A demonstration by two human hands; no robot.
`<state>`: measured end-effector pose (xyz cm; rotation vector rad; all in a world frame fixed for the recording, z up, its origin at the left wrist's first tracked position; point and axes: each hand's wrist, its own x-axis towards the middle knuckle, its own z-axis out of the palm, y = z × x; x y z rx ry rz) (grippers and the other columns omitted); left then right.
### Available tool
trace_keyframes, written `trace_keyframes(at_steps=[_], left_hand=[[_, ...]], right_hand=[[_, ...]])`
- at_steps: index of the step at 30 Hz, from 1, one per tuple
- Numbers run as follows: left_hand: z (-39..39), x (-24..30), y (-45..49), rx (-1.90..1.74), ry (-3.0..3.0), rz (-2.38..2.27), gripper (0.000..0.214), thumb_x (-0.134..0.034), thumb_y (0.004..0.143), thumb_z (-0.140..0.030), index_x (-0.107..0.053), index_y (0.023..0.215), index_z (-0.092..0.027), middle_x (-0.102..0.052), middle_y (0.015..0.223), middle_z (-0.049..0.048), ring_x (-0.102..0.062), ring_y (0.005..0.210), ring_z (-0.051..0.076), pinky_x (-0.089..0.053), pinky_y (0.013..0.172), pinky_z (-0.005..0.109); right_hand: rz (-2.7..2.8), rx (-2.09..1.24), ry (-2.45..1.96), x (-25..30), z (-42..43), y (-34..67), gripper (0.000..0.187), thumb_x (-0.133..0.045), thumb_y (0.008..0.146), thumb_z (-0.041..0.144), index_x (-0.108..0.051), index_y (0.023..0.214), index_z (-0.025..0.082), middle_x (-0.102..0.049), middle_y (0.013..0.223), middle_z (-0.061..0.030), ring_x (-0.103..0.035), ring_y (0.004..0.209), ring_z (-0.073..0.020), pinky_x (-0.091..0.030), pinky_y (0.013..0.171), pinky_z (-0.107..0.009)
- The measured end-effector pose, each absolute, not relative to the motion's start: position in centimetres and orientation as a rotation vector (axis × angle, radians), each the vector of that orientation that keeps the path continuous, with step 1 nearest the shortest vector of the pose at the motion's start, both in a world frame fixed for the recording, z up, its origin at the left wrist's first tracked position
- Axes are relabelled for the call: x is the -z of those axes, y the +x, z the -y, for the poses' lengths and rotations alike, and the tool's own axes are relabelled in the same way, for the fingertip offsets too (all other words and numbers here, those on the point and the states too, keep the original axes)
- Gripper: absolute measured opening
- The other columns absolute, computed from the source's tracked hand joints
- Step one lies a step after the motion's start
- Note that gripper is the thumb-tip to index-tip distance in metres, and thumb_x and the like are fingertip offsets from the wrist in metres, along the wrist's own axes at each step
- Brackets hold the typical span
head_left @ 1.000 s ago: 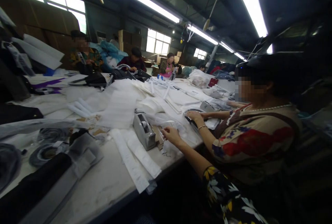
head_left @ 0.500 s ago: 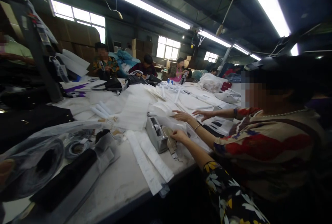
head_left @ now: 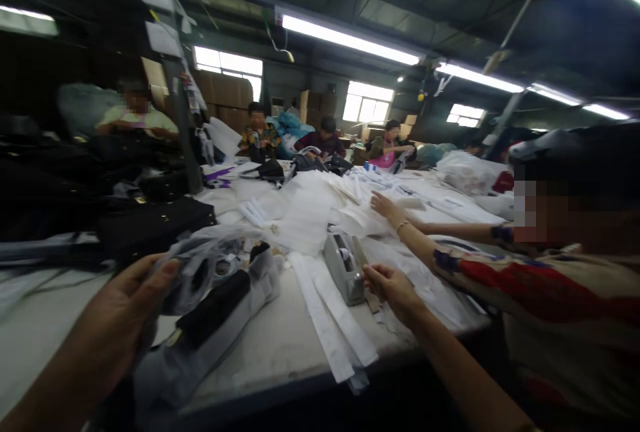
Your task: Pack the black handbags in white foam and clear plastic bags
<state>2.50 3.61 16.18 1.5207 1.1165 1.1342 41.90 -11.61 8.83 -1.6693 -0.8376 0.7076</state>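
Observation:
My left hand (head_left: pixel 143 295) is closed on the edge of a clear plastic bag (head_left: pixel 193 255), its thumb pressed on top. Dark coiled straps or handles show through the plastic. Beside it lies a black item (head_left: pixel 215 302) partly covered in pale wrapping, perhaps part of a bag. My right hand (head_left: pixel 393 289) is pinched closed at the right side of a grey tape dispenser (head_left: pixel 345 272), close to its front end. Whatever is between those fingertips is too small to make out. A tan strip (head_left: pixel 373 302) hangs below them.
White strips (head_left: pixel 325 312) reach over the table's front edge. White foam sheets (head_left: pixel 305 212) pile up behind the dispenser. Black bags (head_left: pixel 155 222) lie at left by a post (head_left: pixel 187 125). A co-worker's arm (head_left: pixel 420 239) reaches in from the right; several people work beyond.
The view has swung left. My left hand, barely visible at the left edge before, now shows fully with the plastic. My right hand has moved closer to the dispenser's front end.

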Motion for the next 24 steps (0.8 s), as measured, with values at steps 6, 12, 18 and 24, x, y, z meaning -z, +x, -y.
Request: trace_keyframes(at_steps=[6, 12, 18, 24], left_hand=[[-3.3, -17.3, 2.3, -1.040, 1.407, -0.934, 0.049, -0.073, 0.076, -0.058, -0.067, 0.107, -0.021, -0.074, 0.088, 0.0006, -0.069, 0.079, 0.018, -0.056, 0.072, 0.025], [-3.2, -18.0, 1.5, -0.963, 1.536, -0.953, 0.047, -0.071, 0.078, -0.059, -0.071, 0.105, -0.021, -0.073, 0.093, 0.0034, -0.068, 0.093, 0.023, -0.055, 0.077, 0.027], [-1.9, -19.0, 1.4, -1.008, 1.699, -1.058, 0.047, -0.067, 0.079, -0.064, -0.072, 0.098, -0.021, -0.073, 0.090, 0.0033, -0.065, 0.083, 0.022, -0.051, 0.069, 0.027], [-1.6, -18.7, 1.5, -1.044, 1.840, -1.136, 0.048, -0.064, 0.079, -0.066, -0.071, 0.095, -0.021, -0.072, 0.091, 0.0031, -0.065, 0.085, 0.023, -0.050, 0.070, 0.027]], right_hand=[[1.095, -1.093, -1.312, -13.4, 10.2, 30.2, 0.035, -0.076, 0.077, 0.052, -0.073, 0.084, 0.018, -0.070, 0.071, -0.0040, -0.058, 0.057, -0.0122, -0.038, 0.047, -0.022], [1.234, -1.177, -1.186, -13.3, 6.7, 24.0, 0.030, -0.072, 0.081, 0.046, -0.076, 0.079, 0.017, -0.068, 0.070, -0.0023, -0.055, 0.055, -0.0102, -0.042, 0.048, -0.021], [1.191, -1.135, -1.236, -12.7, 4.4, 21.2, 0.026, -0.072, 0.079, 0.041, -0.073, 0.076, 0.015, -0.068, 0.065, -0.0021, -0.053, 0.046, -0.0086, -0.040, 0.043, -0.020], [1.097, -1.131, -1.078, -13.3, 2.5, 18.7, 0.032, -0.076, 0.076, 0.047, -0.074, 0.076, 0.015, -0.067, 0.064, -0.0022, -0.053, 0.049, -0.0098, -0.040, 0.047, -0.021]])
